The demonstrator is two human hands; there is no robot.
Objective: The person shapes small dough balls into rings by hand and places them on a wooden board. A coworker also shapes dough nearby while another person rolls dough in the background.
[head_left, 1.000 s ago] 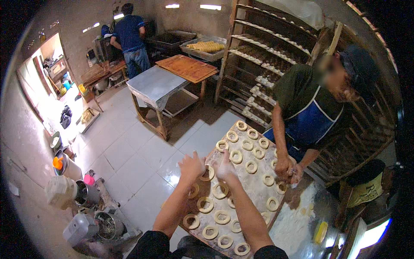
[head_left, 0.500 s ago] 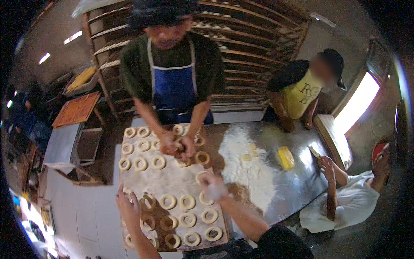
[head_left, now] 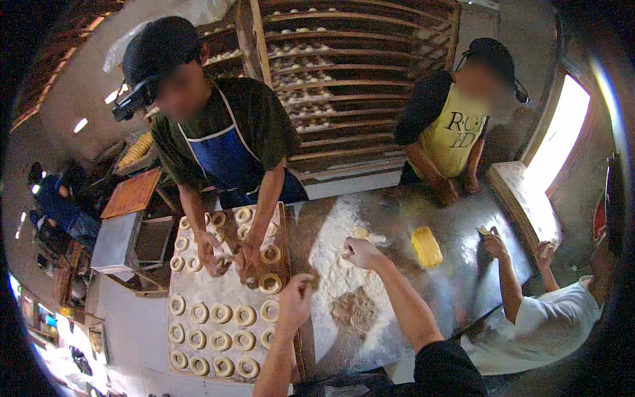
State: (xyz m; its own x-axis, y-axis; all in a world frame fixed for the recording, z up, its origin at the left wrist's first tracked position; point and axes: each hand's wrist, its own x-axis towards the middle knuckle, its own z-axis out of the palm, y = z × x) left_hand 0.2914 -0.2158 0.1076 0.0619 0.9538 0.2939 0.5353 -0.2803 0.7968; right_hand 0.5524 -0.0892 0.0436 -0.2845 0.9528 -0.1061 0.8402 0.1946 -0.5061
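My left hand (head_left: 296, 301) is closed above the right edge of the floured board (head_left: 218, 287), beside the dough rings. Whatever its fingers hold, if anything, I cannot make out. Over the flour heap (head_left: 340, 281) on the metal table, my right hand (head_left: 364, 253) has its fingers pressed together. Small pale dough pieces (head_left: 360, 233) lie just beyond it, and its fingertips hide whatever might be in them. Rows of dough rings (head_left: 245, 315) cover the board's near half; more rings sit at its far end.
Across the board, a person in a blue apron (head_left: 228, 165) works with both hands over the rings. A yellow block (head_left: 426, 247) lies on the metal table (head_left: 463, 278). Another person stands at the far right, and one in white (head_left: 542, 324) reaches in. Racks (head_left: 344, 86) stand behind.
Both my hands have moved right relative to the board: the right one to the flour, the left one to the board's right edge, its fingers now curled. The aproned person leans left.
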